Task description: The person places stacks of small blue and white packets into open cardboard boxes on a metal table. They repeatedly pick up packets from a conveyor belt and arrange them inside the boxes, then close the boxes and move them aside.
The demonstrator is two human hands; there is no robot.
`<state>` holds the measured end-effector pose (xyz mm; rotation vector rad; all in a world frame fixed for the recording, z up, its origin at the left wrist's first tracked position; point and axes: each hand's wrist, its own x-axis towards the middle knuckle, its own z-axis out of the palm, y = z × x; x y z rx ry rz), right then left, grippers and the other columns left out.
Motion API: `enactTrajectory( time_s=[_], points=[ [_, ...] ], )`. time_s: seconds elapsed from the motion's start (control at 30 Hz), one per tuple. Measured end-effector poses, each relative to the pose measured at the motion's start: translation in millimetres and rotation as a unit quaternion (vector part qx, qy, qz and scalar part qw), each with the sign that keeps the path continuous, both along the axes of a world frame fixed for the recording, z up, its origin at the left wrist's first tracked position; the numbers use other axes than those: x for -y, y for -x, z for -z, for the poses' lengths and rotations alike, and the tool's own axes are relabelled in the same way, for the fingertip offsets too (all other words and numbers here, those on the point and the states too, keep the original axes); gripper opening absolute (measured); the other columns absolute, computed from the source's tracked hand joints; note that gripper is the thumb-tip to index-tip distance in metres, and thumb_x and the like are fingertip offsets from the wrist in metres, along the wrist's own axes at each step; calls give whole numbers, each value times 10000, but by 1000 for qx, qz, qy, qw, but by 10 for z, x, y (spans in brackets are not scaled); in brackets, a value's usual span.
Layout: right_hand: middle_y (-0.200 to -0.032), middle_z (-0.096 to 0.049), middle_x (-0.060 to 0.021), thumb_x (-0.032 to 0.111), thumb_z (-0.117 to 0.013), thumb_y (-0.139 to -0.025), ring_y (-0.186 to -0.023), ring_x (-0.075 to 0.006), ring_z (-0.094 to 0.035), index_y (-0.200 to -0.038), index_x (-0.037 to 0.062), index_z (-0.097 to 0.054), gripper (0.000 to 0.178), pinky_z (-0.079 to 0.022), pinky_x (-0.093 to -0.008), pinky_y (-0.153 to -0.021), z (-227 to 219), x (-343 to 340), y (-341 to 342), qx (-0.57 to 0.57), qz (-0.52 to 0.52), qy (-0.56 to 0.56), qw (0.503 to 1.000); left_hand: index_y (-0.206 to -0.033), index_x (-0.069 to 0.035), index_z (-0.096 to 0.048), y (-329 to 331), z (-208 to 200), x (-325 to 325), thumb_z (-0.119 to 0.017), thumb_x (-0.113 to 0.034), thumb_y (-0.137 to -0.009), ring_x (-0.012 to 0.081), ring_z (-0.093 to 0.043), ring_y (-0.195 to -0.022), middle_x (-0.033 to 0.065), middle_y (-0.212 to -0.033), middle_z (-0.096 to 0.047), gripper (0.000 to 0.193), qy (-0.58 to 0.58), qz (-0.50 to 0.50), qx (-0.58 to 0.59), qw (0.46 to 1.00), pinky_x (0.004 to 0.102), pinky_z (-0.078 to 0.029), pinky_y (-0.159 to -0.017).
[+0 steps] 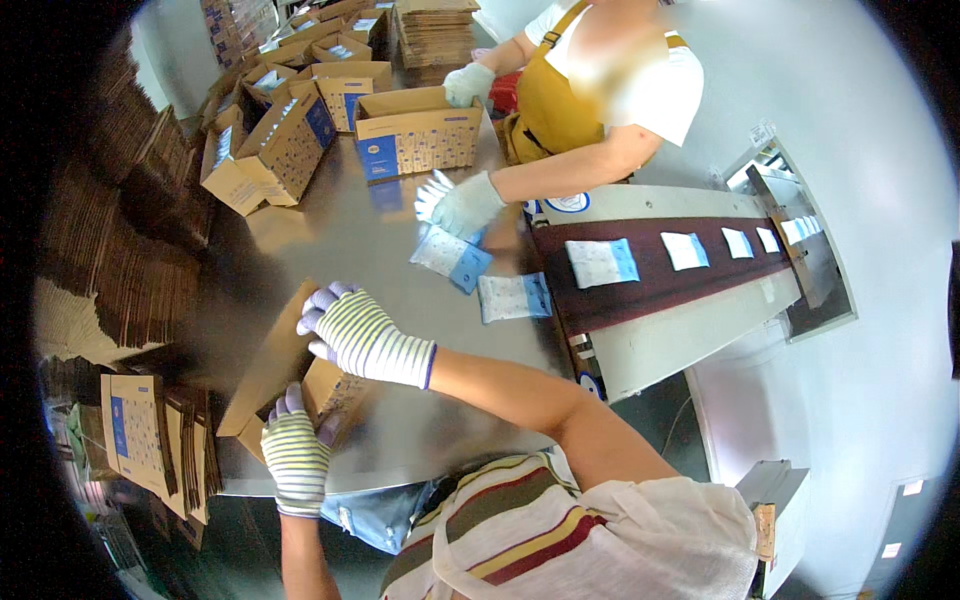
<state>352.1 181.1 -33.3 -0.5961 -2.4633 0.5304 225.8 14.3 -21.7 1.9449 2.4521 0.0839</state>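
An open brown cardboard box [262, 375] sits at the near left of the metal table, tilted in my view, with a printed side facing me. My right hand [372, 338], in a striped glove, curls its fingers over the box's far end. At the near end, my left hand [296, 455] grips the box wall, with its fingers up and the thumb to the side. The inside of the box is partly hidden by my hands. Two white-and-blue soft packets, one packet [450, 257] and another packet [515, 297], lie right of the box, beyond my right forearm.
Across the metal table [400, 440], a co-worker's gloved hand [462, 204] is at the packets; the other holds a carton [420, 130]. Packets ride a dark red conveyor belt [650, 300] at right. Filled boxes [285, 150] stand far left; flattened cartons [135, 430] stand near left.
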Motion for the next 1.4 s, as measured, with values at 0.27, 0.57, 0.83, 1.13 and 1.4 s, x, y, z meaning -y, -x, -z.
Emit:
enactTrajectory(
  time_s=[0.27,0.57,0.83,1.13,1.4],
  points=[
    [-1138,-565,-262,443,-721,-778,-1078,-412,-549,-1220,-15,-481,680,-452,-488,-927,-263,226,-378,-262,105,113,953,-1217,17,-517,585,-23,440,-713,-313,-872,212,-607,-983,133,-1140,-621,516,-279,-137,604,734,385,-505,-895],
    [-852,-678,-162,338,-737,-738,-782,-344,-678,-967,35,-629,395,-549,-455,-665,-351,551,112,60,-172,42,982,-1240,0,-555,-148,1235,721,-663,-509,-845,237,-599,-1050,119,-1135,-644,654,-101,-187,813,542,405,-486,-896],
    [-873,-645,-77,334,-558,-837,-814,-265,-646,-983,116,-639,275,-512,-407,-668,252,561,221,90,-308,-180,930,-1324,-28,-466,808,42,1196,-738,-61,-692,348,-395,-1310,166,-1386,-470,688,-171,-111,69,976,479,-297,-1127],
    [-1038,-596,-74,422,-659,-773,-1035,-279,-536,-960,129,-612,350,-407,-465,-1015,172,134,107,118,-224,-260,932,-1211,-27,-574,498,-180,590,-577,-113,-805,233,-671,-939,148,-886,-686,415,0,379,-99,920,437,-438,-1030],
    [-1341,-462,-172,432,-691,-759,-1219,-347,-446,-1280,51,-489,677,-390,-495,-1023,583,500,-822,94,-89,0,992,-1362,31,-457,87,-181,369,-687,-173,-722,219,-535,-512,53,-571,-531,710,-11,240,-37,970,360,-455,-625]
  ],
)
